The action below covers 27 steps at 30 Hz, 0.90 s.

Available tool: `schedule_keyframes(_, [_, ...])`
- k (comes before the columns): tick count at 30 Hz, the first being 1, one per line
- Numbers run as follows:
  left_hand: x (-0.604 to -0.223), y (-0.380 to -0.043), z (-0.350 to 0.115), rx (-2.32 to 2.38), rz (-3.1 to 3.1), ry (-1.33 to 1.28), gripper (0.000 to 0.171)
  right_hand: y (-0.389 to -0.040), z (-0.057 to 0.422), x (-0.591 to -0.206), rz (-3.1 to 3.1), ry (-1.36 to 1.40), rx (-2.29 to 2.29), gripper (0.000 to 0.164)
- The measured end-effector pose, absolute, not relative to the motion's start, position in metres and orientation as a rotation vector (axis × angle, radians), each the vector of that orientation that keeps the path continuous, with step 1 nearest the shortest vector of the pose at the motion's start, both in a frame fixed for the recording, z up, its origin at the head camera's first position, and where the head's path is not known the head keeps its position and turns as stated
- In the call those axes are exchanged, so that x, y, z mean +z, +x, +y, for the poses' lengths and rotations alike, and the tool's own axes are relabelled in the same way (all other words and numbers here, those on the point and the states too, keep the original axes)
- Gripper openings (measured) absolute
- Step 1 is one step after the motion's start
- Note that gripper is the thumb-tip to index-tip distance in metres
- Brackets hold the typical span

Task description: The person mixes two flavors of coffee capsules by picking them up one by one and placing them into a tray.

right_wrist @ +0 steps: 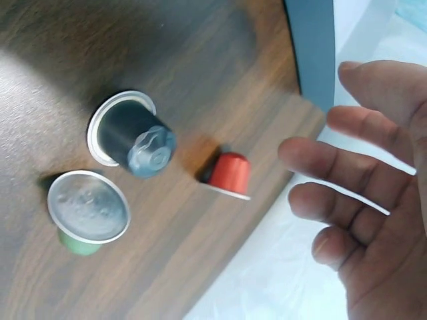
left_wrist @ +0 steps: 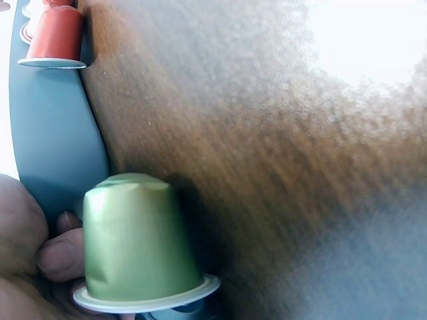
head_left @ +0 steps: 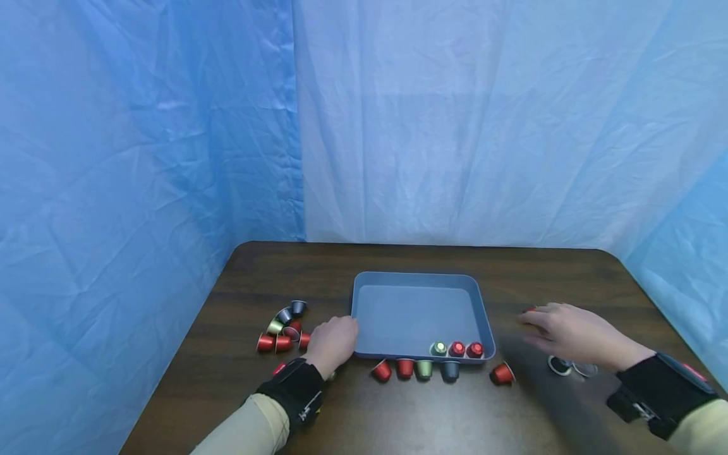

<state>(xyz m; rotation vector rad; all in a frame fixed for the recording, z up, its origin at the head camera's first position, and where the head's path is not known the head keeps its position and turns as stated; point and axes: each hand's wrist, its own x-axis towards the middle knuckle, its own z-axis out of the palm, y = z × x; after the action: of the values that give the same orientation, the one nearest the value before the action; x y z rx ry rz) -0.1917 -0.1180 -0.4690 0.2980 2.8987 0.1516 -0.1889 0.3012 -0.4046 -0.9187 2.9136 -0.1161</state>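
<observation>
My left hand is at the front left corner of the blue-grey tray, fingers curled and fingertips mostly hidden; I cannot tell what they hold. Close beside those fingers, a green coffee capsule stands on its rim in the left wrist view. To the right of the tray, my right hand hovers over the table with loosely spread fingers and nothing in them. Nearest its fingertips is a red capsule. A black capsule and a green capsule lie below that hand.
Inside the tray's front edge stand a green capsule and two red capsules. Several capsules line its front outside, with another red capsule to the right. A cluster of capsules lies left. Blue curtains surround the table.
</observation>
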Motion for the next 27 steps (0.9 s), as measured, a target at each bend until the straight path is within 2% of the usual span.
schedule_keyframes(18, [-0.471,-0.192,-0.118,0.183,2.894,0.258,0.01,-0.18,0.321,-0.412,2.812,-0.65,-0.105,0.032])
schedule_keyframes(27, [-0.471,-0.191,-0.118,0.177,2.913,0.271,0.011,-0.18,0.332,-0.42,2.725,-0.527,-0.104,0.043])
